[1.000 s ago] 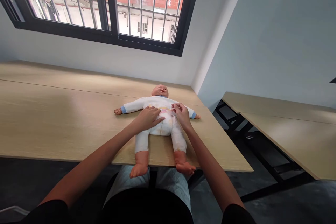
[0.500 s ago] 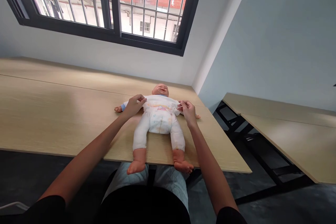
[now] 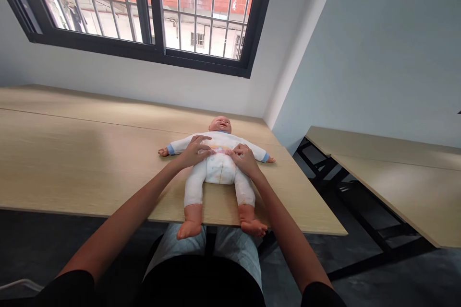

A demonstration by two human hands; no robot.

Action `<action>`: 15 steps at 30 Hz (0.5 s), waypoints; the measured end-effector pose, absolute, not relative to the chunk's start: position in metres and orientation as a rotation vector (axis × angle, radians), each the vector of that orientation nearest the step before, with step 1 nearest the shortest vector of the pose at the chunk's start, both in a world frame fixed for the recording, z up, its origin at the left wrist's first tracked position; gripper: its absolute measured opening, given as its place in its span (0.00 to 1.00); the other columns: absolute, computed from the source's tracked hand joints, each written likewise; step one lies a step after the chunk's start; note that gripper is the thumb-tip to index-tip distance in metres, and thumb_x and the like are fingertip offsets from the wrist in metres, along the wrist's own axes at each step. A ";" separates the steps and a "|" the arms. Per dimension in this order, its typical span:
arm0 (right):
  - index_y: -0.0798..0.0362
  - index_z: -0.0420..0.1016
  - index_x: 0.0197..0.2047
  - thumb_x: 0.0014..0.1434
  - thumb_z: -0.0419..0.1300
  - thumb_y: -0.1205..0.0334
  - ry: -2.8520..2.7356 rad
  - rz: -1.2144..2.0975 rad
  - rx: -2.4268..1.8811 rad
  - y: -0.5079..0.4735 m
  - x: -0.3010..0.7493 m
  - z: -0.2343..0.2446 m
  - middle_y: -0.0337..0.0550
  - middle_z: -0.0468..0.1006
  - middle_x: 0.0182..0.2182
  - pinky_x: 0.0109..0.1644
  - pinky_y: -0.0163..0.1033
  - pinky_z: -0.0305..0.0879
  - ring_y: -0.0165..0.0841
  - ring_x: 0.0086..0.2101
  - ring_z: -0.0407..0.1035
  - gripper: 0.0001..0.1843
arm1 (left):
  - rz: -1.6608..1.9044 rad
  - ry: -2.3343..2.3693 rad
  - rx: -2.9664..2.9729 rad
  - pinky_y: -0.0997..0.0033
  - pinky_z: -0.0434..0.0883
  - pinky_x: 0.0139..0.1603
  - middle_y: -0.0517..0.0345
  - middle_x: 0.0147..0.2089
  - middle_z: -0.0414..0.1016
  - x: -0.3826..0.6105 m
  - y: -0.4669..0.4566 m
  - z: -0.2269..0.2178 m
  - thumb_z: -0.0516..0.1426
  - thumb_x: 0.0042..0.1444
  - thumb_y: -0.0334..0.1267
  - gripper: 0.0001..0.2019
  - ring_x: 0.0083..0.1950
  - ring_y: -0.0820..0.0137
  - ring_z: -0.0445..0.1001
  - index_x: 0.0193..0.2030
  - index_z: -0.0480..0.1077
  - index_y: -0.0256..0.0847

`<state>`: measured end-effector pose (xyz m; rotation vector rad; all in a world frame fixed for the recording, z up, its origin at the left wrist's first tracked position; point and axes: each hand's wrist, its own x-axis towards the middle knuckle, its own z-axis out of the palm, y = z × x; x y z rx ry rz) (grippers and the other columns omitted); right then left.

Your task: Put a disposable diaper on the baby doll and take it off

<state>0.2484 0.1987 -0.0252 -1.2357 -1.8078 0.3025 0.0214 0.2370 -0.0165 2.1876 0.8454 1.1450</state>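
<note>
white onesie [image 3: 219, 140] on a baby doll [image 3: 219, 160], face up mid desk [image 3: 90, 163], feet toward me. my lt hand [image 3: 196, 152] and rt hand [image 3: 243, 159] are curled at the waist, nearly meeting; can't tell if they're pinching. looks like a dressing step; next needs a clear grip on the hem. nappy [image 3: 218, 172] top edge hidden under them.

Soft daylight, warped wide-angle edges.

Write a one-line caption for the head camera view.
The left hand and right hand rest at the waist of a baby doll lying on its back on a light wooden table.
</note>
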 end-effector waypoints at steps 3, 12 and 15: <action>0.53 0.81 0.31 0.59 0.57 0.51 -1.689 0.386 -1.229 0.201 0.249 -0.024 0.43 0.75 0.30 0.43 0.40 0.62 0.35 0.34 0.66 0.16 | 1.149 0.896 2.004 0.52 0.63 0.63 0.51 0.55 0.73 0.020 0.241 -0.016 0.61 0.53 0.55 0.16 0.60 0.55 0.66 0.33 0.80 0.45; 0.53 0.70 0.25 0.54 0.61 0.46 -1.096 0.815 -1.437 0.211 0.278 -0.027 0.44 0.74 0.22 0.24 0.35 0.64 0.30 0.20 0.65 0.19 | 1.103 1.156 1.382 0.69 0.74 0.33 0.56 0.29 0.72 0.000 0.258 -0.027 0.60 0.53 0.52 0.17 0.33 0.67 0.74 0.32 0.66 0.39; 0.53 0.68 0.20 0.54 0.63 0.42 -1.133 0.872 -1.545 0.210 0.283 -0.035 0.45 0.72 0.16 0.18 0.36 0.61 0.32 0.16 0.64 0.24 | 0.935 1.141 1.273 0.69 0.73 0.31 0.57 0.26 0.72 0.003 0.259 -0.028 0.61 0.54 0.50 0.16 0.28 0.69 0.72 0.31 0.66 0.37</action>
